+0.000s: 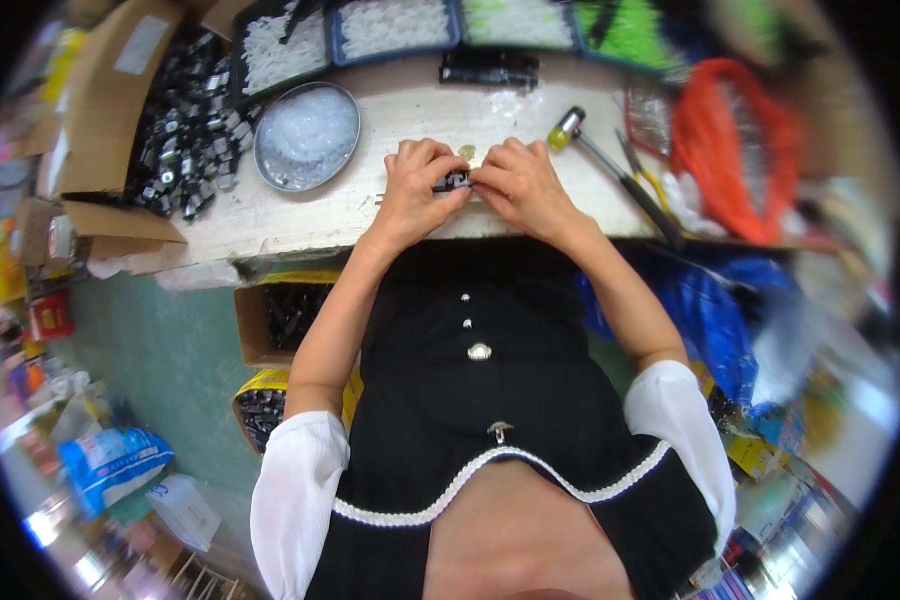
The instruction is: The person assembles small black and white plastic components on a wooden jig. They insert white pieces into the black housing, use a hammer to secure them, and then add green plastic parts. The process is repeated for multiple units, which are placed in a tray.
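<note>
Near the front edge of the white worktable (400, 105), my left hand (417, 190) and my right hand (526, 186) meet over a small black part with metallic bits (453, 181). My left fingers close on its left side, and my right fingertips pinch it from the right. Much of the part is hidden by the fingers, so its exact kind cannot be made out. Right of my right hand lies a hammer (610, 160) with a yellow-and-silver head and a dark handle. Left of my left hand sits a round metal dish (262, 160) of translucent whitish pieces.
Black and silver parts (185, 140) spill from a cardboard box (110, 110) at the left. Trays of white (395, 25) and green pieces (630, 35) line the back. A black bundle (490, 72) lies before them. A red plastic bag (710, 130) and yellow-handled pliers (645, 175) are at the right.
</note>
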`<state>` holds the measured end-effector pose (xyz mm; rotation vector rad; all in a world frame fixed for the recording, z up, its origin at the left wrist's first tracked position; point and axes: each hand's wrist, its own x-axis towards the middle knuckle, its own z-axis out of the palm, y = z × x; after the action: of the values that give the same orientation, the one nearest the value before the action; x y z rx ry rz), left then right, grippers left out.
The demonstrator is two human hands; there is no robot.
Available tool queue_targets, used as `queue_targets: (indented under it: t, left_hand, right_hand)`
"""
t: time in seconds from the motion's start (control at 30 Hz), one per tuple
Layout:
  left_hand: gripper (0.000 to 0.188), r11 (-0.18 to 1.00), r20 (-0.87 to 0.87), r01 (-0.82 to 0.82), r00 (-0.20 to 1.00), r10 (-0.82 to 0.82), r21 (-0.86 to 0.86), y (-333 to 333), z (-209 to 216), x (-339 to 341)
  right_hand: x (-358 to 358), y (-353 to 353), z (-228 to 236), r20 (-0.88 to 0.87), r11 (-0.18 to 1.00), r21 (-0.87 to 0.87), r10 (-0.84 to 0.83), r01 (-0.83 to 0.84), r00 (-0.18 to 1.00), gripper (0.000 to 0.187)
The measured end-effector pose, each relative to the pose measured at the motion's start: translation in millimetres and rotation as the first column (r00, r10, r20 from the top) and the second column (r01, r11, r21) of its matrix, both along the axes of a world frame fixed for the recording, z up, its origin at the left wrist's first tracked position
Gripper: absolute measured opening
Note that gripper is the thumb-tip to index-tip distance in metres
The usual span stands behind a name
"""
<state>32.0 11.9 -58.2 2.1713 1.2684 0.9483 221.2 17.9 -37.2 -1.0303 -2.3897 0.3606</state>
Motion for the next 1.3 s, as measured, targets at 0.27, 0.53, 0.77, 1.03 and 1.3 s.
queue_targets:
  t: [0.27,0.53,0.77,1.03,1.3]
  left_hand:
    - [0.020,0.993,-0.164,0.057,0.984,-0.074,-0.102,9,18,3]
    - [0.021,0.961,-0.392,0.242,0.878,-0.275,-0.132,56,64,43]
    - [0.023,0.973,-0.241,0.231,0.945,-0.223,0.007,154,62,161]
    - [0.023,0.978,-0.417,0.141,0.907,-0.065,0.154,202,46,241]
    - [0.013,0.955,-0.293,0.205,0.946,-0.137,0.215,223,36,229]
  right_hand:
    - [13,5,3,-0.056,0.999,0.015,-0.047,0.047,0.997,0.013]
    - [94,19,5,-0.126,0.958,0.017,-0.282,0.286,0.951,0.009]
    - [135,14,5,-0.168,0.907,-0.061,-0.421,0.417,0.891,0.008]
    - [165,29,3,-0.119,0.765,-0.112,-0.645,0.635,0.755,0.013]
    - [172,66,-4,0.214,0.600,0.000,-0.781,0.800,0.586,0.015]
